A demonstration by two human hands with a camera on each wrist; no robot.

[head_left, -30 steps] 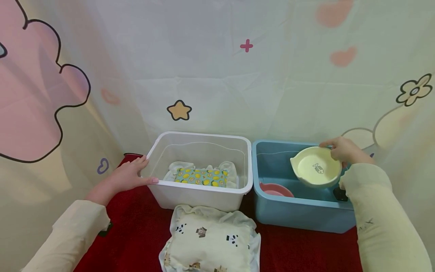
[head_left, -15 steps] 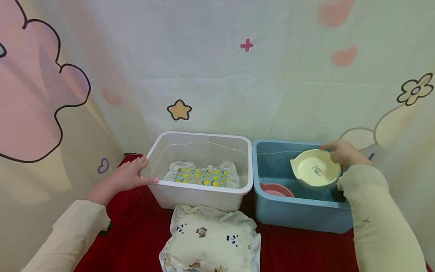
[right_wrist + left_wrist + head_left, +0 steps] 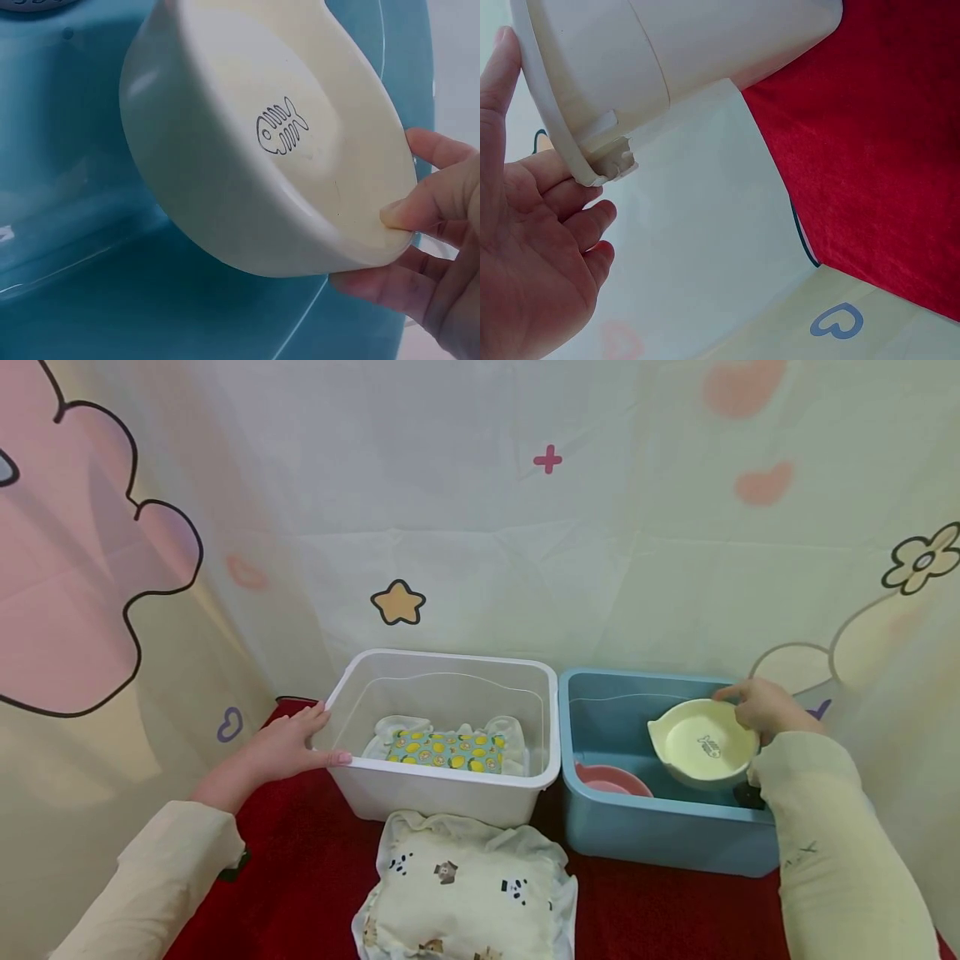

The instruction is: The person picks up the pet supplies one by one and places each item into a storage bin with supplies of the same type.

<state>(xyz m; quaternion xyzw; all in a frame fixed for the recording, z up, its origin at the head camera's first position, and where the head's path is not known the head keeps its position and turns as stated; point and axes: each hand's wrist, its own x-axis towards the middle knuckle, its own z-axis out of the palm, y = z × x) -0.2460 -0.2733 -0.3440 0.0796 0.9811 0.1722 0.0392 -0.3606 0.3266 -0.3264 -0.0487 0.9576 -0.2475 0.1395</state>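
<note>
In the head view, my right hand (image 3: 771,706) pinches the far right rim of a cream bowl (image 3: 703,742) with a fish-bone print on its inside bottom. The bowl is tilted inside the blue bin (image 3: 675,831), its pointed ear to the left. The right wrist view shows my thumb inside the bowl (image 3: 225,150) and fingers outside it. My left hand (image 3: 281,747) rests at the left front corner of the white bin (image 3: 442,797); in the left wrist view, its thumb and fingers touch the bin's rim (image 3: 544,97).
A pink bowl (image 3: 611,779) lies at the blue bin's front left. In the white bin is a lemon-print cloth item with white frills (image 3: 446,750). A frilled animal-print cushion (image 3: 465,889) lies on the red cloth (image 3: 300,877) in front. A printed curtain (image 3: 480,527) hangs behind the bins.
My right hand and the cream bowl have moved slightly down, deeper into the blue bin. The left hand stays at the white bin's corner.
</note>
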